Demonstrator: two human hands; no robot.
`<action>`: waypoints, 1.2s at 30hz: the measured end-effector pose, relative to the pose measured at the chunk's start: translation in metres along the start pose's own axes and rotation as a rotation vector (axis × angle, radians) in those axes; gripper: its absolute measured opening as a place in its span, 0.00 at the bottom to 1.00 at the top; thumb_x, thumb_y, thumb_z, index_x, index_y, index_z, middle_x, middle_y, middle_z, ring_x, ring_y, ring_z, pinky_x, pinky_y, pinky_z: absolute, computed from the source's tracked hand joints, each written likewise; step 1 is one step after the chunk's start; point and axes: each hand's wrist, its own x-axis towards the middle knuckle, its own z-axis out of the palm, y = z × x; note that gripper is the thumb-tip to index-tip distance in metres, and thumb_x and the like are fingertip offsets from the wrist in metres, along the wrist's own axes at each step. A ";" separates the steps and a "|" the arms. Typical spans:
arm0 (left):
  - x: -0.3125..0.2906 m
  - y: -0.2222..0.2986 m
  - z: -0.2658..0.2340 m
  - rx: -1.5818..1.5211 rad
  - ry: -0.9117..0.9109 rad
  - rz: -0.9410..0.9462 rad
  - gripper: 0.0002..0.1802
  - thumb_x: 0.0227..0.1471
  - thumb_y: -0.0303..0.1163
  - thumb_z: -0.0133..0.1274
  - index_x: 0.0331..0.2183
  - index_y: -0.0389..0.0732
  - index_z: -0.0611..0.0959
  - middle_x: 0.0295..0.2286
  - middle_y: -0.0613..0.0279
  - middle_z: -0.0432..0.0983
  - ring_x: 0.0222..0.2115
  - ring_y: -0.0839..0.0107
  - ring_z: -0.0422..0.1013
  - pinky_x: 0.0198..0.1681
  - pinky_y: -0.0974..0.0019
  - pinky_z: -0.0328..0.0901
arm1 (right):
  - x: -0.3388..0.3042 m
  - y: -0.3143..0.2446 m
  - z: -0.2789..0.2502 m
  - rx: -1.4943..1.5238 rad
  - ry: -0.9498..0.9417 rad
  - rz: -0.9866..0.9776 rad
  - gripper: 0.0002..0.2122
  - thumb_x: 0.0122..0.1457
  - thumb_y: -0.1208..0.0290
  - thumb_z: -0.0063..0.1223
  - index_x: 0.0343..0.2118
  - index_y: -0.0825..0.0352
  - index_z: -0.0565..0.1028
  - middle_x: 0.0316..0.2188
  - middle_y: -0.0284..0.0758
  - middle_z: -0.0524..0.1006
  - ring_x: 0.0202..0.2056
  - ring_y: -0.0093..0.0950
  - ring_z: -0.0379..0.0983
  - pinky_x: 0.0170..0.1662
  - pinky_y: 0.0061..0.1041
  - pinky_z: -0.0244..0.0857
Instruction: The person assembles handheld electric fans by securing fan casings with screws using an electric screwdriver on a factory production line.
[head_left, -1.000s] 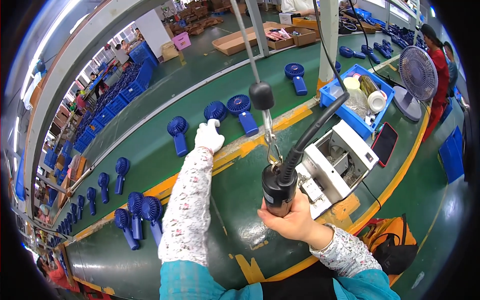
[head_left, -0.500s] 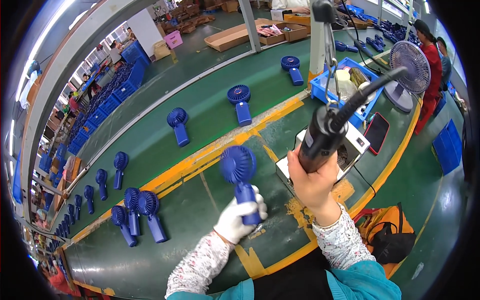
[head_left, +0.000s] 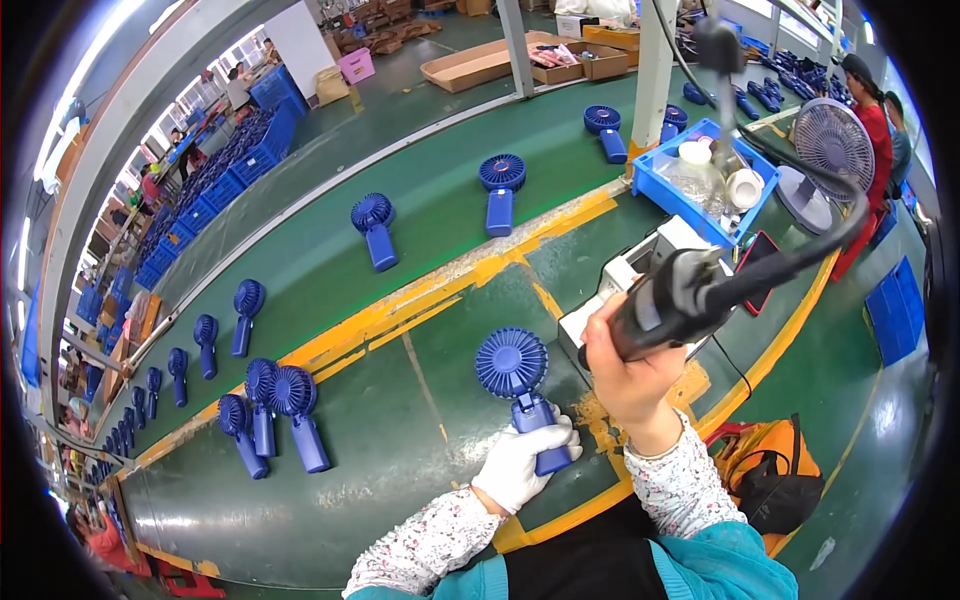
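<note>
My left hand (head_left: 523,462), in a white glove, is closed round the handle of a blue handheld fan (head_left: 511,362), its round grille pointing up and away from me. My bare right hand (head_left: 633,372) grips a black electric screwdriver (head_left: 672,300) with a thick cable at its back end. The screwdriver's tip is hidden from view. Behind it, a white box-shaped device (head_left: 672,240) stands on the bench, partly covered by my hand and the tool. Left of my left hand, three blue fans (head_left: 295,395) lie together on the green bench.
A green conveyor belt (head_left: 440,205) carries several spaced-out blue fans. At the right stand a blue basket (head_left: 735,238) with bottles, a red-edged phone (head_left: 762,290) and a desk fan (head_left: 832,138). An orange bag (head_left: 775,455) sits beside me; a person in red (head_left: 868,170) stands farther off.
My left hand has moved right and slightly nearer me with the fan. The screwdriver has tilted, its cable end swinging right and down. Belt fans have shifted right in view.
</note>
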 end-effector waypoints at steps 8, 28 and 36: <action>-0.004 0.002 0.005 0.007 0.022 -0.007 0.16 0.43 0.18 0.56 0.37 0.37 0.71 0.29 0.58 0.71 0.30 0.64 0.71 0.36 0.60 0.69 | 0.010 -0.007 0.006 -0.142 0.069 0.157 0.22 0.47 0.77 0.62 0.44 0.73 0.66 0.31 0.38 0.75 0.29 0.25 0.73 0.33 0.23 0.67; -0.008 0.001 0.008 0.039 0.046 0.001 0.12 0.44 0.20 0.56 0.34 0.37 0.73 0.27 0.58 0.72 0.28 0.65 0.72 0.34 0.62 0.69 | -0.012 -0.010 0.017 0.149 -0.049 0.283 0.21 0.53 0.85 0.50 0.49 0.72 0.59 0.28 0.36 0.71 0.24 0.22 0.70 0.28 0.21 0.67; -0.013 0.001 0.011 0.120 0.075 0.062 0.10 0.44 0.20 0.56 0.33 0.35 0.74 0.27 0.58 0.73 0.27 0.67 0.72 0.34 0.65 0.69 | -0.024 -0.010 0.031 0.344 -0.041 0.258 0.19 0.52 0.82 0.54 0.45 0.71 0.61 0.26 0.34 0.72 0.24 0.20 0.69 0.30 0.20 0.66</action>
